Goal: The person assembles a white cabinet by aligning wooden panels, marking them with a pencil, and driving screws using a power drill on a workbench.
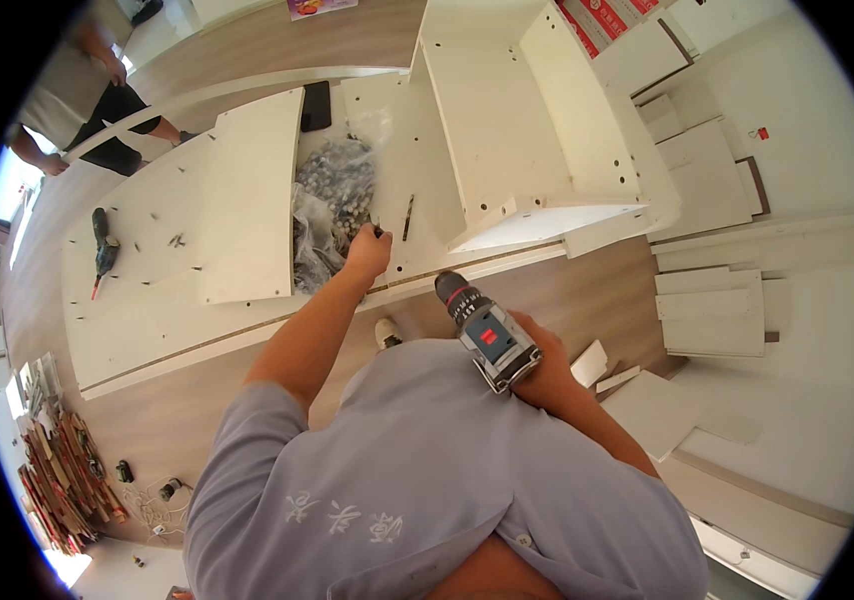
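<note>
My right hand [541,362] is wrapped round a cordless drill [488,335], grey and black with a red ring, held in front of my body. Its chuck points away from me toward the white panels. My left hand [369,252] reaches to the near edge of a clear plastic bag [335,185] full of small metal fittings. The fingers there are pinched together on something small that I cannot make out. Just right of that hand, a long drill bit [408,217] lies on the white panel [425,175]. A flat black object [316,106] lies beyond the bag.
An open white cabinet box [492,110] stands at the right on the panels. Farther left lies a second power drill [104,245], with several small dowels or screws around. Another person [82,95] stands at the far left. White boards [712,310] lean at right; wood strips [62,470] lie lower left.
</note>
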{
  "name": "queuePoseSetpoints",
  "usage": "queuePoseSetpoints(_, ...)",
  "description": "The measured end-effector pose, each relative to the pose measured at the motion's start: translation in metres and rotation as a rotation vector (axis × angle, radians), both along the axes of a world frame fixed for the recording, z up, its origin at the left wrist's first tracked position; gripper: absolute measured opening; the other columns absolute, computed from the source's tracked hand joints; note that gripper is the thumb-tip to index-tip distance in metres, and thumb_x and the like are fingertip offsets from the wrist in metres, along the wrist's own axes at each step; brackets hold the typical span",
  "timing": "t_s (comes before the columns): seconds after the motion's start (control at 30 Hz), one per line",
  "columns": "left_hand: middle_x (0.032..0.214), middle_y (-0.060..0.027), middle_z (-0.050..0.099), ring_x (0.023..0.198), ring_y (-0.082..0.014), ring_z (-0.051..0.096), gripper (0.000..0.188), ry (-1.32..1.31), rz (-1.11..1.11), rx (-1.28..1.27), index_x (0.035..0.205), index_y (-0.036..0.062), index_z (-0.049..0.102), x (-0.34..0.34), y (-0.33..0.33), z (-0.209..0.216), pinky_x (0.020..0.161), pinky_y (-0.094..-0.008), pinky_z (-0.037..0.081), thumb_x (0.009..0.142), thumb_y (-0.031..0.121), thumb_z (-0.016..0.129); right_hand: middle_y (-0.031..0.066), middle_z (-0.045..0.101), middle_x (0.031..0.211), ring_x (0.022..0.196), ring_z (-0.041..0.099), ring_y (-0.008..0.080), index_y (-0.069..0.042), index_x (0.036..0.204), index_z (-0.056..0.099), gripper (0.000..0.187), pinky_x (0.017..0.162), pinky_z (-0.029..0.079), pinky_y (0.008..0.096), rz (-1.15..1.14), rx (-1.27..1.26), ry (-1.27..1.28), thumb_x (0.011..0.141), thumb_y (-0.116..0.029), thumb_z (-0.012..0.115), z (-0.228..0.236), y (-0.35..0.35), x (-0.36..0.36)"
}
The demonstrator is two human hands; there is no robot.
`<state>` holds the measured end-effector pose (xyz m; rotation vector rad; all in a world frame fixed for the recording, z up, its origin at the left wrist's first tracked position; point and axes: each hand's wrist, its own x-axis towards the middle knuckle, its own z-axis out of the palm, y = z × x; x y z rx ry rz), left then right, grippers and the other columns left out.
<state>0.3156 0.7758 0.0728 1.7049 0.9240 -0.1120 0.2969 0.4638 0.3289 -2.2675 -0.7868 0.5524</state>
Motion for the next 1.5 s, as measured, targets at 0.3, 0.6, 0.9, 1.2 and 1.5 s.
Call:
queuePoseSetpoints(0.3,0.12,-0.0307,0.067,0.098,-0.0441,0.072,0.048,0.082,-0.078,0.388,0.133,-0.0057,0.042,0.042,-0.007,-0.007,0.083,-0.0572,0.058,0.102,0.025,0.063,0.0174,0.074,0.11,0.101,0.07,0.0391,-0.011,0.133,0.063,0.052,0.088,0.055,0.045,-0.077,-0.187,-0.043,0.084,-0.023,0.077,-0.007,-0.038,-0.012)
queuePoseSetpoints(0.6,0.122,-0.0165,0.066,0.1,-0.0424,0.071,0.033,0.09,-0.356,0.614,0.12,0.006,0.058,0.042,-0.032,-0.002,0.086,-0.0548,0.057,0.098,0.029,0.069,0.015,0.076,0.106,0.096,0.073,0.0349,-0.01,0.132,0.063,0.057,0.083,0.058,0.0404,-0.293,-0.017,-0.073,0.081,-0.022,0.084,-0.007,-0.071,-0.016)
queuePoseSetpoints(0.9,0.099,-0.0184,0.073,0.096,-0.0363,0.073,0.025,0.095,-0.213,0.483,0.101,0.0014,0.068,0.054,-0.026,-0.008,0.078,-0.0449,0.058,0.1,0.026,0.064,0.013,0.074,0.116,0.1,0.073,0.0332,-0.009,0.133,0.064,0.057,0.087,0.057,0.0392,-0.193,0.077,-0.064,0.081,-0.02,0.084,-0.011,-0.086,0.017)
queuePoseSetpoints(1.2,0.104,-0.0117,0.076,0.092,-0.023,0.075,0.006,-0.585,0.201,-0.761,0.109,0.0133,0.058,-0.032,-0.091,0.155,0.073,-0.0318,0.059,0.103,0.014,0.055,0.0123,0.076,0.103,0.091,0.073,0.0324,-0.009,0.123,0.07,0.053,0.082,0.058,0.0396,0.071,0.372,-0.051,0.074,-0.023,0.087,-0.019,-0.116,0.088)
queuePoseSetpoints(1.5,0.117,-0.0163,0.074,0.109,-0.0307,0.072,0.01,-0.688,0.227,-0.861,0.111,0.0117,0.059,-0.017,-0.205,0.217,0.092,-0.0479,0.06,0.103,0.012,0.054,0.0112,0.073,0.092,0.083,0.067,0.0364,-0.01,0.121,0.071,0.052,0.074,0.054,0.0438,0.456,0.259,-0.016,0.073,-0.028,0.084,-0.02,-0.134,0.163)
